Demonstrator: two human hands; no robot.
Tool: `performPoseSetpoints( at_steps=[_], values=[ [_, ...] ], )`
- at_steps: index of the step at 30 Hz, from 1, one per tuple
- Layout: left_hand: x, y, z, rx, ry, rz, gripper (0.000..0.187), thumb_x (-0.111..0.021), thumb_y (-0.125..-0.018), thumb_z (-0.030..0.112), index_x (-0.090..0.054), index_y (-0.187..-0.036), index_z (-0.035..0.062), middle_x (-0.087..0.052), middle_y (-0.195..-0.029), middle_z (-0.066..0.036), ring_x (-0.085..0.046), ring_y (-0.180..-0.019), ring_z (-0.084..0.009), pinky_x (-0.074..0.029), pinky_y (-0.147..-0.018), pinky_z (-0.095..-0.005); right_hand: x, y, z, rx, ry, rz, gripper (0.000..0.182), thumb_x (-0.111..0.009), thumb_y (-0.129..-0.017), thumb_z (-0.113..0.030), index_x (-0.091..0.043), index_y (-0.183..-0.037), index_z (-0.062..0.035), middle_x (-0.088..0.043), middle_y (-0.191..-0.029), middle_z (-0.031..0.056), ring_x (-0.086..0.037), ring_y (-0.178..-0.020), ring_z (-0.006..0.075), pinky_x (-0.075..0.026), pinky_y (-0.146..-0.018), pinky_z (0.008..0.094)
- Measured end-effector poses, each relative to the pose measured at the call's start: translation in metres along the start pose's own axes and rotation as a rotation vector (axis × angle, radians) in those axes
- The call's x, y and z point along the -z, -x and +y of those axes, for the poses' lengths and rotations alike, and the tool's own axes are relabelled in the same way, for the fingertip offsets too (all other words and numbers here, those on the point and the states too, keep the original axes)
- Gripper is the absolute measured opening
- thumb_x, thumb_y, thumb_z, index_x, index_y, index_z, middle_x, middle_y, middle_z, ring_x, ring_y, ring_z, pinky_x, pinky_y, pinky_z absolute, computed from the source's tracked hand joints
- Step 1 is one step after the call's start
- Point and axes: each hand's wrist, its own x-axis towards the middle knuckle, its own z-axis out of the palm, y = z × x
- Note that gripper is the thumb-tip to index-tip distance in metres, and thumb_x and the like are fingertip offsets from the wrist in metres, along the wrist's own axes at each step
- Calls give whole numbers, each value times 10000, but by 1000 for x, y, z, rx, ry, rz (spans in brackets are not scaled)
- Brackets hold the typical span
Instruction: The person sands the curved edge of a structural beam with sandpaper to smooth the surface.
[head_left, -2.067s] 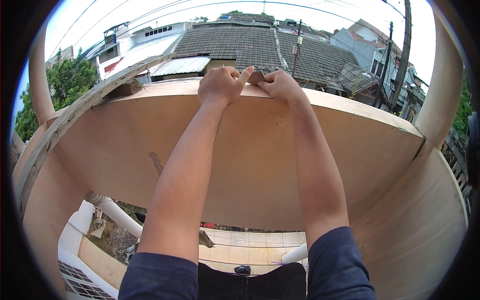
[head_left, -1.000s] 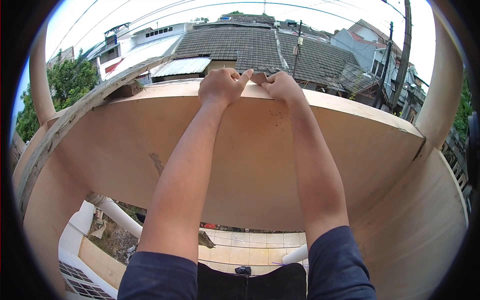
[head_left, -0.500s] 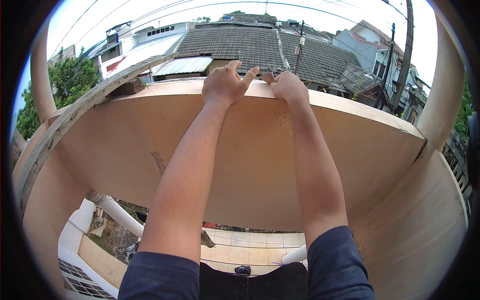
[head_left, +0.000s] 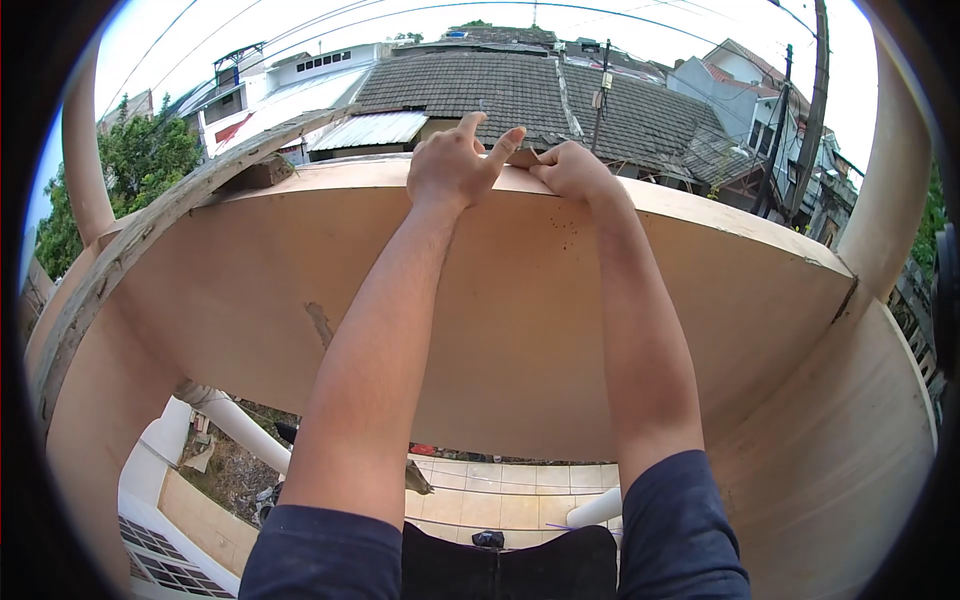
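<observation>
Both my arms stretch forward to the top of a peach-painted parapet wall (head_left: 510, 320). My left hand (head_left: 445, 165) rests at the ledge with its thumb and index finger spread apart, holding nothing. My right hand (head_left: 580, 173) is closed on a small brown sheet (head_left: 523, 157) that looks like sandpaper, pressed against the top of the ledge. The sheet's edge shows to the left of the fingers; the rest is hidden under them. Small dark specks (head_left: 565, 232) dot the wall face below my right hand.
A weathered wooden strip (head_left: 130, 240) curves along the left, near a brick chunk (head_left: 262, 173) on the ledge. Round columns (head_left: 878, 160) stand at both sides. Below lies a tiled floor (head_left: 510, 480); tiled roofs (head_left: 460, 90) and poles (head_left: 817, 100) rise beyond.
My right hand has shifted slightly left along the ledge with the brown sheet, and its wrist and forearm have swung right. My left hand stays nearly where it was.
</observation>
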Motion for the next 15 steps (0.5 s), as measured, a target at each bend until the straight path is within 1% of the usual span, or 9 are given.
performPoseSetpoints(
  at_steps=[1, 2, 3, 4, 7, 8, 10, 13, 15],
  values=[
    [2, 1, 0, -9, -25, -3, 1078, -387, -904, 966, -482, -1618, 164, -782, -1243, -60, -656, -1317, -285, -500, -1136, -471, 10, 13, -3, 104, -70, -102, 296, -706, -1017, -328, -824, -1191, -120, -815, -1056, 92, -765, -981, 257, -566, -896, 403],
    [2, 0, 0, -15, -20, -6, 1078, -387, -904, 966, -482, -1618, 164, -782, -1243, -60, -656, -1317, -285, -500, -1136, -471, 18, 22, -5, 207, -138, -201, 309, -717, -1014, -353, -830, -1148, -98, -812, -1010, 89, -756, -934, 242, -562, -878, 400],
    [1, -1, -1, -40, -27, 8, 1091, -374, -898, 976, -477, -1623, 167, -775, -1265, -59, -629, -1346, -283, -491, -1147, -471, 20, 20, -4, 219, -129, -227, 356, -730, -1014, -403, -837, -1227, -137, -818, -992, 75, -735, -895, 181, -555, -875, 392],
    [-1, -3, -2, -62, -36, 25, 1104, -360, -892, 986, -471, -1629, 170, -767, -1287, -58, -603, -1376, -280, -482, -1158, -472, 20, 19, -2, 218, -125, -224, 356, -730, -1014, -403, -837, -1227, -137, -818, -992, 75, -735, -895, 181, -555, -875, 392],
    [-3, -3, -3, -68, -60, 15, 1111, -337, -889, 994, -482, -1622, 172, -768, -1282, -54, -584, -1389, -277, -487, -1155, -480, 7, 12, -6, 125, -135, -154, 350, -715, -1021, -411, -835, -1200, -135, -797, -968, 79, -734, -941, 214, -548, -893, 419],
    [-3, -4, -3, -66, -62, 19, 1111, -337, -889, 994, -482, -1622, 172, -768, -1282, -54, -584, -1389, -277, -487, -1155, -480, -1, 9, -8, 4, -39, -8, 363, -712, -1025, -426, -830, -1212, -138, -795, -981, 68, -728, -960, 202, -543, -902, 424],
    [-4, -2, -3, -26, -89, 12, 1145, -309, -869, 1020, -533, -1594, 163, -761, -1154, -27, -654, -1213, -221, -543, -1087, -449, -5, 6, -10, -116, 56, 136, 377, -709, -1029, -441, -826, -1224, -141, -792, -995, 57, -721, -979, 190, -537, -911, 430],
    [-3, -3, -4, -37, -24, -22, 1147, -309, -857, 1030, -554, -1581, 174, -763, -1172, -21, -650, -1261, -220, -539, -1103, -456, 5, 13, -9, 40, 9, -11, 387, -698, -1032, -473, -821, -1217, -156, -796, -1066, 48, -732, -1051, 211, -539, -946, 429],
    [-2, -6, -4, -33, -22, -38, 1147, -309, -853, 1032, -556, -1580, 180, -764, -1177, -21, -647, -1278, -222, -544, -1100, -460, 19, 20, -8, 170, -106, -254, 363, -678, -1037, -479, -820, -1238, -213, -801, -1148, 58, -741, -1128, 266, -547, -999, 431]
  ],
)
